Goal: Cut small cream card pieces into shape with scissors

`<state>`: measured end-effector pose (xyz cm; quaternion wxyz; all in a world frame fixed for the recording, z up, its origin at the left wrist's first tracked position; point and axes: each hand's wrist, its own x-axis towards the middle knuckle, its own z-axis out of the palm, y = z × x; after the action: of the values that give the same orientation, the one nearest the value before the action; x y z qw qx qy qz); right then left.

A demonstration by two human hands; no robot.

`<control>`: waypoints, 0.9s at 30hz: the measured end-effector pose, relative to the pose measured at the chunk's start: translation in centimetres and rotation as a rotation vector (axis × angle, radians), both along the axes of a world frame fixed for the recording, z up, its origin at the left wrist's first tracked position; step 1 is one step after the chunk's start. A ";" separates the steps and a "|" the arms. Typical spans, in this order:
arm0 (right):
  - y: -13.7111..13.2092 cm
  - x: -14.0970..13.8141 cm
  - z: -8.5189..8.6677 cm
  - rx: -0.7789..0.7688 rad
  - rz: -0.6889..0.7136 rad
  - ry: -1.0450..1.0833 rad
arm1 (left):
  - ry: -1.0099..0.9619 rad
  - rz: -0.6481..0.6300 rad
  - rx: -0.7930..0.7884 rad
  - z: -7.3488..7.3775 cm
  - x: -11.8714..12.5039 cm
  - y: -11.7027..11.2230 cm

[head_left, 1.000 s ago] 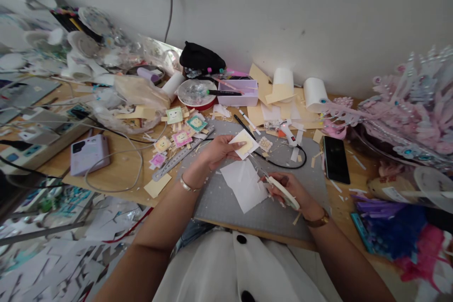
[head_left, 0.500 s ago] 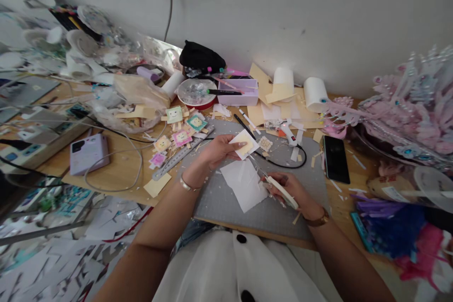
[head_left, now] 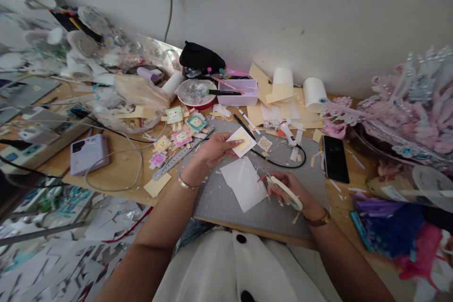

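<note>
My left hand [head_left: 216, 147] pinches a small square card [head_left: 241, 141], white at the edges with a pale yellow middle, just above the grey cutting mat [head_left: 226, 198]. My right hand [head_left: 293, 188] is closed round white-handled scissors [head_left: 283, 190], their blades pointing up-left toward the card but apart from it. A white sheet of paper [head_left: 244, 183] lies flat on the mat between the two hands.
A black phone [head_left: 335, 159] lies right of the mat, a glue gun [head_left: 288, 134] and its black cord behind it. A steel ruler [head_left: 182, 155] and small face cards [head_left: 181, 138] sit left. A lilac device [head_left: 88, 152], paper rolls [head_left: 314, 93] and pink crowns [head_left: 410, 104] ring the desk.
The scissors have drawn back slightly down and right, away from the card. My left hand has lifted the card a little up and left.
</note>
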<state>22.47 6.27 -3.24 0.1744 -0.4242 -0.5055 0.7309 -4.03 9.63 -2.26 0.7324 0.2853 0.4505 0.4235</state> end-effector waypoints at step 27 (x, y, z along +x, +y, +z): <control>0.0 -1.1 0.2 -0.085 -0.060 -0.035 | 0.006 -0.061 0.060 -0.5 0.4 -0.2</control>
<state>21.40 6.26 -3.02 0.1690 -0.4589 -0.4640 0.7386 -3.66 9.46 -2.79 0.7348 0.3221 0.4309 0.4132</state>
